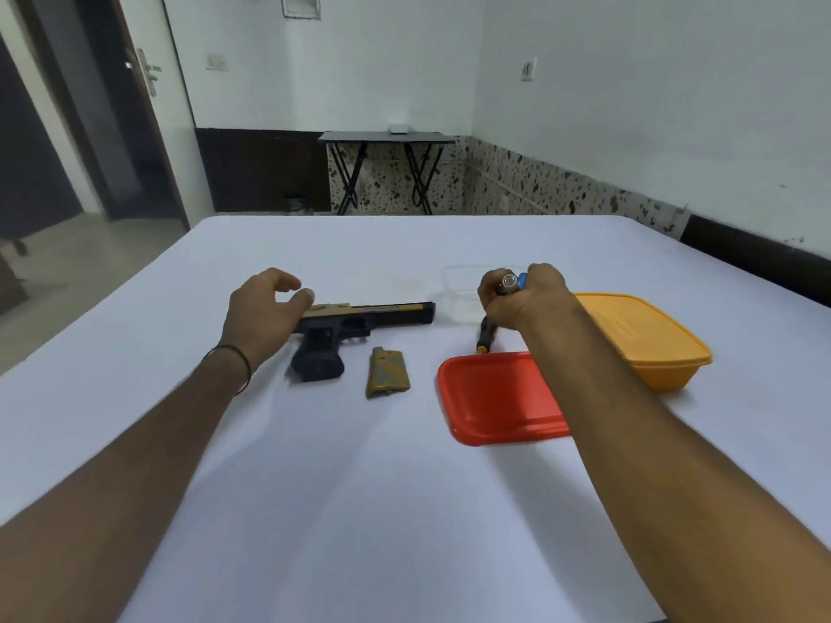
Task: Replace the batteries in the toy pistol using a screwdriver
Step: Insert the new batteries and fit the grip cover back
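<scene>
Toy pistol (359, 319) lies on its side on the white table (314, 487), its gold cover (386, 373) set just beside the grip, so I judge the battery bay is open.

Head view: my left hand (265, 314) hovers spread over the rear of the pistol, ready to steady it. My right hand (524, 296) is closed around batteries (509, 281), above the screwdriver (485, 335) lying between the clear box (458, 290), the red lid (494, 397) and the yellow container (643, 339). Both forearms reach straight forward.

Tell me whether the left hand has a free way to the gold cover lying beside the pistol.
Probably yes. The left hand hovers open over the pistol's rear, and the gold cover lies uncovered on the table just beyond the grip, with nothing between.
</scene>
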